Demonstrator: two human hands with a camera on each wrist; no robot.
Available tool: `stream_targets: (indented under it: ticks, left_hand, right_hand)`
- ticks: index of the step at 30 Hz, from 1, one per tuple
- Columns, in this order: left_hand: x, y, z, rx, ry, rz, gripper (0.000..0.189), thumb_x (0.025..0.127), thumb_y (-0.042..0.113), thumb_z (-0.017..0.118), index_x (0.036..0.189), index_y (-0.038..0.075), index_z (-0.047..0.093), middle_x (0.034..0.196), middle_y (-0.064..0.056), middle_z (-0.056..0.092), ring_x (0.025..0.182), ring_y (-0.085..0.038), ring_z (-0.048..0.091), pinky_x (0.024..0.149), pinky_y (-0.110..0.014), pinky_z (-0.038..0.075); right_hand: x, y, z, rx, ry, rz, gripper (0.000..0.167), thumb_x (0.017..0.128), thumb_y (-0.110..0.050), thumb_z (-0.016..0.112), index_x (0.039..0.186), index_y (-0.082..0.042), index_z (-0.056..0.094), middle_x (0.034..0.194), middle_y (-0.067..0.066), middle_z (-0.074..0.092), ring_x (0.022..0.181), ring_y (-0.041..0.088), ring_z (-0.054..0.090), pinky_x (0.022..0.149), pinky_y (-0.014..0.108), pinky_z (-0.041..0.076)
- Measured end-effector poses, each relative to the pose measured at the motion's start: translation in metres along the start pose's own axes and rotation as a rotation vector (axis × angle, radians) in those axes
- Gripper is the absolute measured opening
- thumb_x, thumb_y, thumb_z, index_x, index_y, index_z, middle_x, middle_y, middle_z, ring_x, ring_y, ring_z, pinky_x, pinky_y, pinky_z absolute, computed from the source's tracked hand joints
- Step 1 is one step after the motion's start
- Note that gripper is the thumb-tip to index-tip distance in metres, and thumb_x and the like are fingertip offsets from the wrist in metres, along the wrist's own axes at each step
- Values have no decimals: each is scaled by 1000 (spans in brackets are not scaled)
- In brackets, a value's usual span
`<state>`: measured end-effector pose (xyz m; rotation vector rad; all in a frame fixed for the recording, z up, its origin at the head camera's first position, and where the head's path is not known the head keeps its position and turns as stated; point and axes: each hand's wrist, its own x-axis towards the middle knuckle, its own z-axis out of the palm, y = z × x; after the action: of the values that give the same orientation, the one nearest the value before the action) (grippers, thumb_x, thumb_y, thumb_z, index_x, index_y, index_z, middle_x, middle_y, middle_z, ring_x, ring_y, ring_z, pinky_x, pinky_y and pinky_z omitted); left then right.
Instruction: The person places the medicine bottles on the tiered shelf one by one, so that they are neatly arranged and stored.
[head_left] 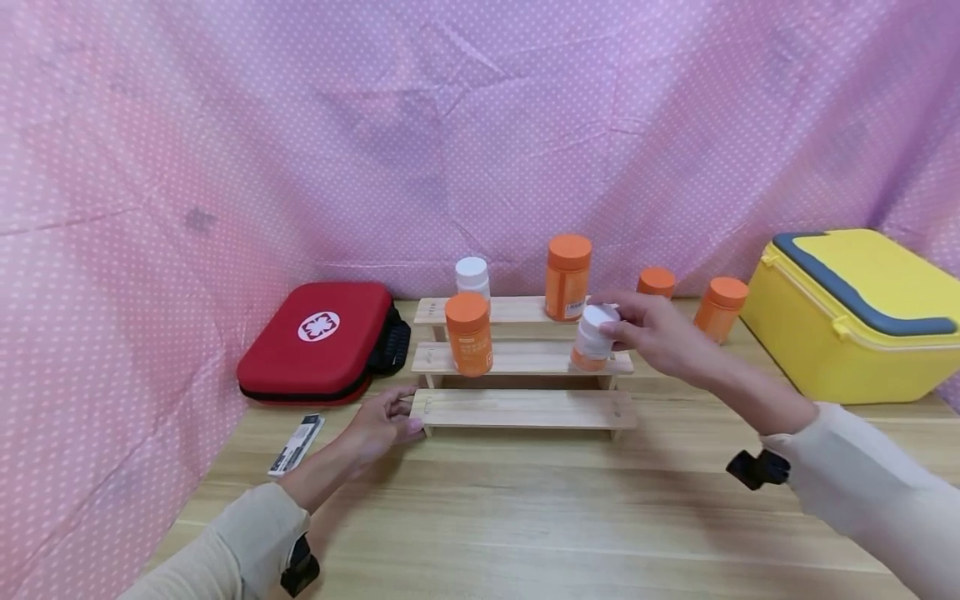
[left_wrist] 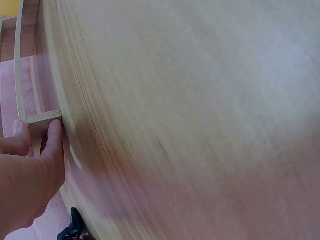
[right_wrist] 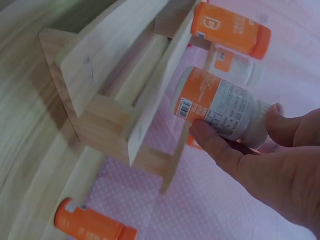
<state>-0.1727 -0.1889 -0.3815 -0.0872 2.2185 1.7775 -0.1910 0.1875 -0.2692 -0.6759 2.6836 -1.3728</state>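
Observation:
My right hand [head_left: 663, 335] grips a white pill bottle [head_left: 591, 343] by its cap and side, over the right end of the middle step of a three-step wooden rack [head_left: 517, 408]. In the right wrist view, the thumb is at the bottle's [right_wrist: 220, 105] cap and a finger lies along its orange-and-white label. At the rack's left end, my left hand [head_left: 377, 427] holds the lowest step, thumb and fingers on the end support [left_wrist: 44, 122]. An orange jar [head_left: 470, 342] stands on the middle step's left; a larger orange jar [head_left: 567, 279] and another white bottle [head_left: 472, 273] are on the top step.
Left of the rack lies a red first-aid case [head_left: 322, 337], with a slim white box [head_left: 297, 444] in front of it. Two orange bottles, one partly hidden [head_left: 656, 282] and one nearer the right [head_left: 720, 310], stand beside a yellow box [head_left: 862, 317]. A pink dotted cloth [head_left: 465, 150] hangs behind.

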Motion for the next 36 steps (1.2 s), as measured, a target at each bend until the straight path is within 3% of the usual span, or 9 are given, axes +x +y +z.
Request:
stream_targets:
  ticks: [6, 13, 23, 30, 36]
  left_hand:
    - [-1, 1, 0, -3, 8, -9, 58, 88, -16, 54, 142, -5, 37, 123, -27, 54, 101, -24, 60, 89, -39, 54]
    - [-1, 3, 0, 0, 12, -14, 57, 88, -16, 55, 142, -4, 38, 124, -27, 54, 101, -24, 60, 89, -38, 54]
    - [-1, 0, 0, 0, 16, -8, 57, 88, -17, 55, 141, -5, 38, 122, -27, 55, 100, -24, 61, 88, -37, 55]
    - [-1, -2, 0, -6, 13, -3, 58, 88, -17, 55, 142, -5, 37, 123, -27, 54, 102, -25, 61, 89, -39, 54]
    - [0, -1, 0, -18, 9, -1, 57, 88, -17, 53, 142, -5, 38, 123, -27, 54, 102, -24, 60, 89, -38, 54]
  right_hand:
    - [15, 2, 17, -17, 6, -11, 35, 95, -4, 58, 129, 3, 54, 106, 19, 64, 89, 26, 60, 73, 37, 56]
    - [20, 0, 21, -25, 12, -25, 32, 93, -4, 62, 124, 1, 58, 106, 18, 64, 90, 27, 60, 74, 40, 57]
    - [21, 1, 18, -17, -38, 51, 36, 94, -10, 62, 129, -5, 57, 106, 14, 65, 90, 26, 59, 75, 35, 54]
    - [17, 2, 17, -43, -18, 52, 44, 93, -15, 65, 134, -5, 55, 117, 15, 64, 100, 26, 59, 79, 32, 51]
    - [4, 1, 8, -40, 19, 30, 48, 92, -20, 66, 137, -10, 54, 127, 14, 60, 110, 31, 61, 90, 44, 53]
